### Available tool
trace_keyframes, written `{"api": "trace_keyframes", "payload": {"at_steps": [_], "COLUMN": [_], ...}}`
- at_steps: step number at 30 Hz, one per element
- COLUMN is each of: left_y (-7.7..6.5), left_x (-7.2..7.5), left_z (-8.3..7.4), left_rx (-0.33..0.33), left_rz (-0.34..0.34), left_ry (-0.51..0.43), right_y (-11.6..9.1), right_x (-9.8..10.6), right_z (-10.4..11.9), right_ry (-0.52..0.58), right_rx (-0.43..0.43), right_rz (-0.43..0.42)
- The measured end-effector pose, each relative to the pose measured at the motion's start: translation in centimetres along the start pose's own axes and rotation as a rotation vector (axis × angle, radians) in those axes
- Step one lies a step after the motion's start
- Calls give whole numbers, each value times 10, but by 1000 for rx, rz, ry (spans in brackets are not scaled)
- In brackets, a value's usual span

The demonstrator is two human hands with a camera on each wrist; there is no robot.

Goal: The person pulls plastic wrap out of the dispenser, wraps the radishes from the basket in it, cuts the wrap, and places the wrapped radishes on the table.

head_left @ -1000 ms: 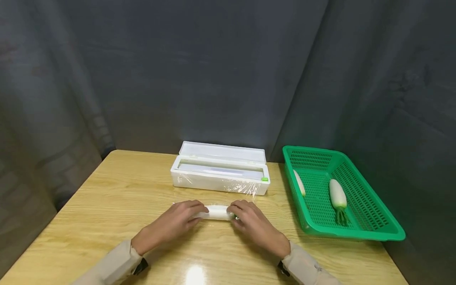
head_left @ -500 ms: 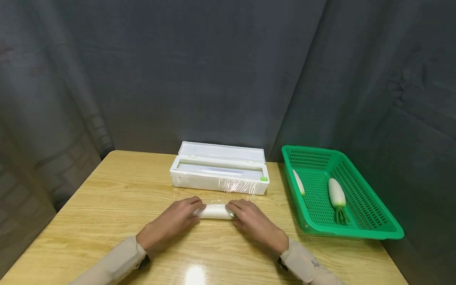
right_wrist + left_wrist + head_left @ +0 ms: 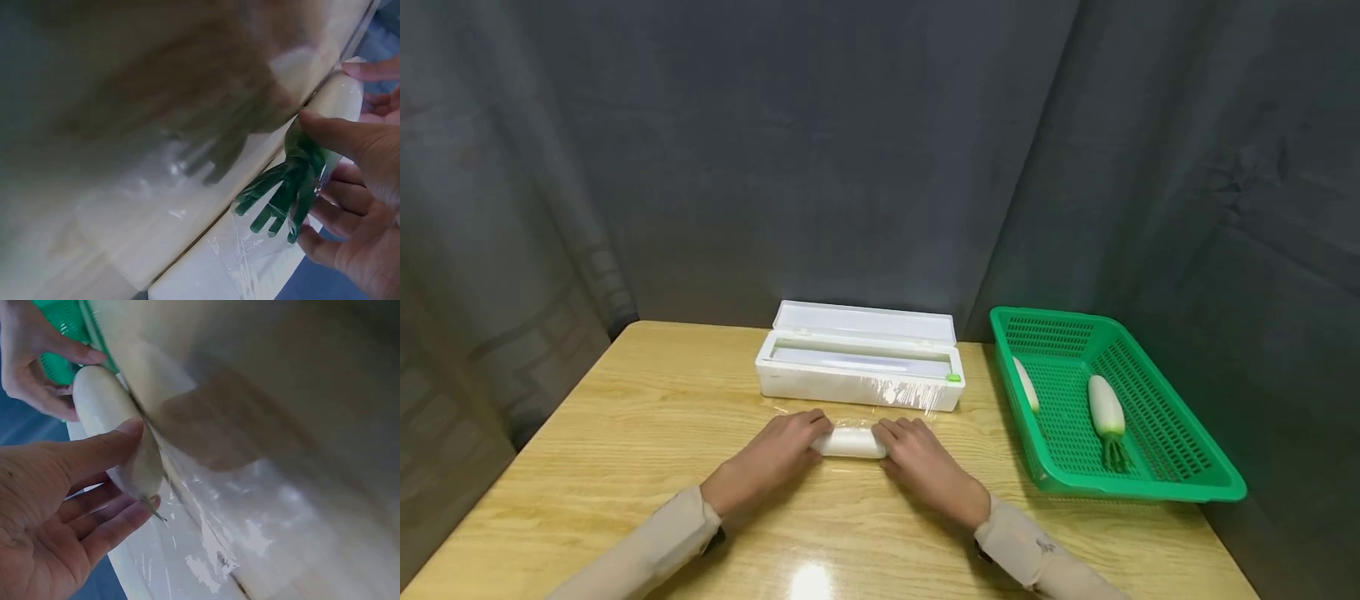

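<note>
A white radish [image 3: 852, 442] lies crosswise on the wooden table, with clear cling film about it. My left hand [image 3: 786, 447] holds its root end, thumb on the near side and fingers beyond, as the left wrist view shows on the radish [image 3: 106, 403]. At the leaf end, my right hand [image 3: 922, 462] grips it between thumb and fingers. Its cut green stalks [image 3: 284, 187] lie under the film in the right wrist view; in the head view the right hand hides them. Film [image 3: 250, 531] also spreads over the tabletop around the radish.
Just beyond the hands stands a white cling film box [image 3: 857, 383], lid [image 3: 865, 320] raised, with film hanging over its front. To the right, a green basket [image 3: 1142, 490] holds a white radish [image 3: 1107, 404] with stalks and another radish [image 3: 1026, 385] by its left wall.
Both hands have shifted slightly away from me, toward the box, with the radish turning under them. The green stalks, glimpsed beside the right fingers earlier, are now hidden in the head view.
</note>
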State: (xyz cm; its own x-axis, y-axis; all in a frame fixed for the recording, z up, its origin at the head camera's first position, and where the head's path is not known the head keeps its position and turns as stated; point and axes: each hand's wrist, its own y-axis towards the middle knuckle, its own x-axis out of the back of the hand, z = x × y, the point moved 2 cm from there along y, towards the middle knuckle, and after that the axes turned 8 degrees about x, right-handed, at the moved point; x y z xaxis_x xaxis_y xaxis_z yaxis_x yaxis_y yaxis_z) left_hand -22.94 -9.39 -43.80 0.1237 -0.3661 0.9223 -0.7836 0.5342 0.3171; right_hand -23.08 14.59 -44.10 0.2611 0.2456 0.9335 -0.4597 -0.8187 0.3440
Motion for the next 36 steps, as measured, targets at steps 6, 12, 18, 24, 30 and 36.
{"api": "trace_keyframes", "payload": {"at_steps": [6,12,18,24,30,36], "left_y": [8,12,8,17,30,35], "left_x": [2,9,9,2,-1,-3], "left_z": [7,9,1,-5,1,4], "left_rx": [4,-9,-41,-85,-32,4], "left_rz": [54,80,-20,-77,-72,58], "left_ry": [-18,-11,77,98,93,46], "right_y": [10,19,27,30,32,16], "right_x": [5,11,12,17,18,22], "right_z": [-13,-23,-32,-42,-40,-26], "right_ry": [162,278,337,421,448,280], "right_rx": [9,12,17,-42,-66,-72], "right_rz": [21,92,180,249,235,137]}}
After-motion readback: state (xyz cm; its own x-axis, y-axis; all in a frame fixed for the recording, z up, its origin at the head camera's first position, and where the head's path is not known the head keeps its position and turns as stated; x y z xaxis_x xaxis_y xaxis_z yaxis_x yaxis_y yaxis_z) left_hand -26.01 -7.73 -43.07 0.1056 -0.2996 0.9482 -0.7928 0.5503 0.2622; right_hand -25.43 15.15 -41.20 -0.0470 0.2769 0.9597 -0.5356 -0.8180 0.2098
